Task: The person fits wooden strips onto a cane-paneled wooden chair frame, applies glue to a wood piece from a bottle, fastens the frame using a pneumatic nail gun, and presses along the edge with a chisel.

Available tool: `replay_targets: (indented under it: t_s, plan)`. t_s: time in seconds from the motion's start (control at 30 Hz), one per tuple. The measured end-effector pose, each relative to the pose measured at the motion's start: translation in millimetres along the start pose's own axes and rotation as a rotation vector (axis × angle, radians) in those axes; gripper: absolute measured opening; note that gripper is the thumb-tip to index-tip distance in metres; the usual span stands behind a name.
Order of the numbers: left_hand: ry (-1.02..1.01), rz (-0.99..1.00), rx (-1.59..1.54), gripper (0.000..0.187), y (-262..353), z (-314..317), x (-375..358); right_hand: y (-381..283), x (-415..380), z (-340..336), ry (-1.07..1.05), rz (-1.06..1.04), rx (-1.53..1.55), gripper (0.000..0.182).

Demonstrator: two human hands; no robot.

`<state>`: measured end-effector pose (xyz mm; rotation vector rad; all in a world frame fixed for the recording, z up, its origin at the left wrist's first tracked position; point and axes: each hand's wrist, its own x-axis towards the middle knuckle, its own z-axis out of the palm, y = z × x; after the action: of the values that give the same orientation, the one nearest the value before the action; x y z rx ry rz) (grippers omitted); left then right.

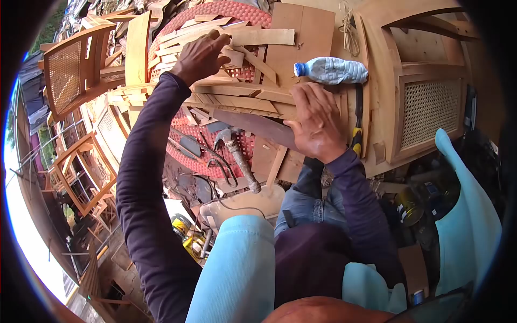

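My left hand (200, 58) reaches over the pile of loose wooden strips (264, 37), its fingers apart and nothing visible in them. Nearer to me, my right hand (319, 123) has curled fingers and thumb around the right part of a bundle of long wooden strips (237, 102). A dark, flat, tapering blade-like piece (256, 127) lies along the bundle's near side and runs up to my right hand, which hides its end. Beyond that hand a crumpled plastic bottle (336, 71) with a blue cap lies on its side. Beside the hand is a tool with a yellow-and-black handle (356, 141).
A hammer (237, 156) with a wrapped handle rests near a dark cable (218, 161) on the red woven surface (186, 156). Wooden frames with woven cane panels stand at left (64, 75) and right (431, 107). A yellow power tool (188, 237) sits low at left.
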<state>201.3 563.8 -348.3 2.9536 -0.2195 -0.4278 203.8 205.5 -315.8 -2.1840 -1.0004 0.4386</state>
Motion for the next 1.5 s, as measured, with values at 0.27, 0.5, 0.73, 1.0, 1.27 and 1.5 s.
replay_targets:
  t_s: [0.27, 0.5, 0.73, 1.0, 1.27, 1.5]
  plan:
    - [0.010, -0.132, 0.011, 0.038, 6.2, 26.3, 3.4, 7.6, 3.7, 8.4, 0.067, -0.048, -0.030, 0.061]
    - [0.035, -0.201, -0.075, 0.015, -30.5, -25.7, -6.8, 8.4, 5.0, 1.4, 0.056, -0.063, 0.016, 0.058]
    - [-0.226, -0.043, 0.108, 0.016, 14.0, -5.7, 8.2, 11.2, 2.5, 3.3, 0.050, -0.078, -0.004, 0.056]
    - [-0.254, 0.084, 0.261, 0.015, 6.8, 25.3, 5.1, 12.0, 1.3, 5.1, 0.040, -0.064, -0.023, 0.055]
    - [-0.239, 0.122, 0.222, 0.012, 8.1, 30.2, 9.0, 12.6, 0.0, 11.0, 0.102, -0.086, -0.044, 0.045]
    - [-0.038, -0.042, -0.468, 0.018, 63.0, -58.0, -8.0, 18.6, -2.5, 15.1, 0.119, -0.130, -0.077, 0.047]
